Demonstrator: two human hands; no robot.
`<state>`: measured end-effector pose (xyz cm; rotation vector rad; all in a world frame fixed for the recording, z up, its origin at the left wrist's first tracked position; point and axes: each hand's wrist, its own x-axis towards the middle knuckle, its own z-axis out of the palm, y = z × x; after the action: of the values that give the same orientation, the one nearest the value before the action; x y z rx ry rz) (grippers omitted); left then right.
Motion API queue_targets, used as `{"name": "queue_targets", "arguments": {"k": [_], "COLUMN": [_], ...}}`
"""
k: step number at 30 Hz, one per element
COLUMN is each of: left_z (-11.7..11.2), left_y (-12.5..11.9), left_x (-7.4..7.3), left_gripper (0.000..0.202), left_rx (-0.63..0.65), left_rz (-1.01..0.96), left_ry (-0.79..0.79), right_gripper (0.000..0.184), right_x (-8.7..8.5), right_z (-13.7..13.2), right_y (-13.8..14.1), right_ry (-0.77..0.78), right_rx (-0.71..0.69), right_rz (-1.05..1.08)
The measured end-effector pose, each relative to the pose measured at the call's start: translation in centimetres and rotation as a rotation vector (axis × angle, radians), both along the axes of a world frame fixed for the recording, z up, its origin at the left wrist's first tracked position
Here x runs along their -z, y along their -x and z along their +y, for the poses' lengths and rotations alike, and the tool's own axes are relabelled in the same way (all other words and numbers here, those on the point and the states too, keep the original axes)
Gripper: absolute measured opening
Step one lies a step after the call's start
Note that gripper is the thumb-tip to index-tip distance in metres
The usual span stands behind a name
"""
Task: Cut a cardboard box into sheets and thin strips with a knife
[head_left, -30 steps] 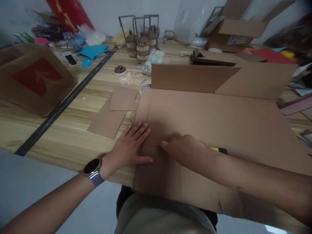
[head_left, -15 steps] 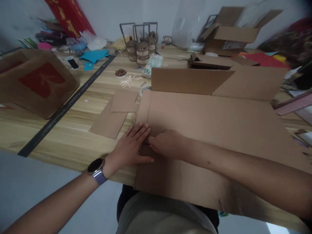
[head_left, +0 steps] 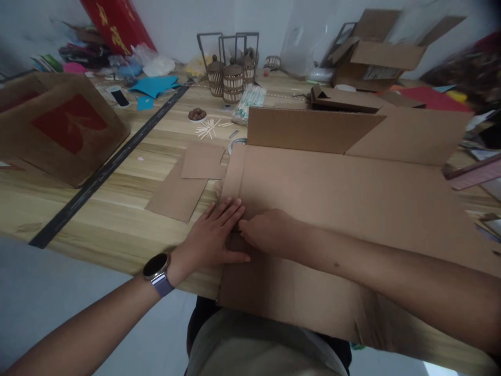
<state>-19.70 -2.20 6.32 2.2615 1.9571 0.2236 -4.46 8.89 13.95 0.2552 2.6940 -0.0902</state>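
Single head-worn view. The camera sits above the near edge of the wooden table [head_left: 117, 209] and faces forward and steeply down. It is close: both forearms enter from the bottom corners, and the left hand [head_left: 213, 237] and right hand [head_left: 270, 232] meet near the centre on the cardboard sheet [head_left: 352, 209]. The table's far edge and the wall [head_left: 176, 21] run along the top, and the person's lap [head_left: 254, 344] shows below the near edge.
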Motion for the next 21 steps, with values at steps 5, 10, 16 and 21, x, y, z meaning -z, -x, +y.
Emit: {"name": "queue_targets", "arguments": {"k": [5,10,16,21], "left_z": [0.0,0.0,0.0,-0.1], "left_y": [-0.1,0.0,0.1,0.0], "left_x": [0.0,0.0,0.2,0.3], "left_gripper": [0.112,0.111,0.109,0.108], "left_rx": [-0.003,0.003,0.004,0.0], "left_rz": [0.014,0.008,0.003,0.031], "left_ry": [-0.001,-0.006,-0.043,-0.034], "right_gripper": [0.026,0.026,0.024,0.026], "right_x": [0.0,-1.1,-1.9,-1.6], "right_z": [0.0,-0.5,-0.6,-0.1], "right_y": [-0.1,0.6,0.5,-3.0], "right_ry": [0.002,0.015,-0.009,-0.11], "right_rx": [-0.013,-0.01,-0.011,0.041], "right_rz": [0.003,-0.049,-0.098,-0.126]}}
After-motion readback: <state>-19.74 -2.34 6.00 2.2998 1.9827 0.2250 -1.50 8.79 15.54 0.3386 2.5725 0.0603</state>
